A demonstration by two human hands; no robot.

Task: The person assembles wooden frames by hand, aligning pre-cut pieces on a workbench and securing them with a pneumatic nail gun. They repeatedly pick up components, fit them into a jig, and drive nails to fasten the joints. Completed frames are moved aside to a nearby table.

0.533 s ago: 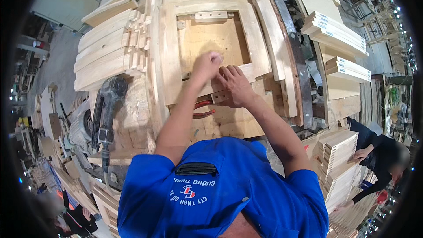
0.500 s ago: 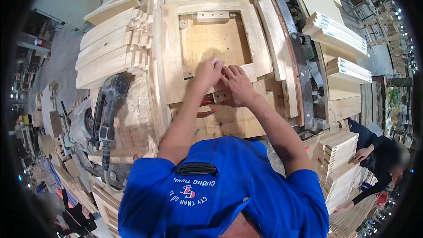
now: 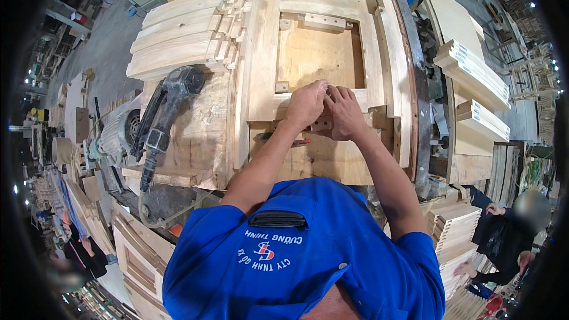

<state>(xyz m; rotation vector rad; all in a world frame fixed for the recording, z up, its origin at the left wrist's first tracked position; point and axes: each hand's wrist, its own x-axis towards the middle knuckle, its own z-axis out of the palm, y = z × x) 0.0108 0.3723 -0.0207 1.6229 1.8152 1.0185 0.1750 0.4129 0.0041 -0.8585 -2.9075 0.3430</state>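
Observation:
A pale wooden frame (image 3: 262, 62) lies on the workbench, with its near rail in front of me. My left hand (image 3: 306, 105) is closed at that rail, fingertips pinched together. Right beside it, nearly touching, my right hand (image 3: 345, 114) has its fingers curled at the rail's edge. Whatever sits between the fingertips is hidden or too small to make out. Just below the hands, a small wooden block (image 3: 322, 123) with drilled holes shows between them. A red-handled tool (image 3: 301, 142), perhaps pliers, lies partly behind my left forearm.
To the left rests a black power tool (image 3: 159, 133) with a hose, near stacked wooden slats (image 3: 178, 32). A dark metal rail (image 3: 419, 95) runs along the right. Beyond it are bundled wooden pieces (image 3: 474, 71). Another person (image 3: 504, 231) works at the lower right.
The view has shifted, so the bench appears farther right. Both hands stay at the near rail; my left hand, blurred before, now shows clearly beside the right.

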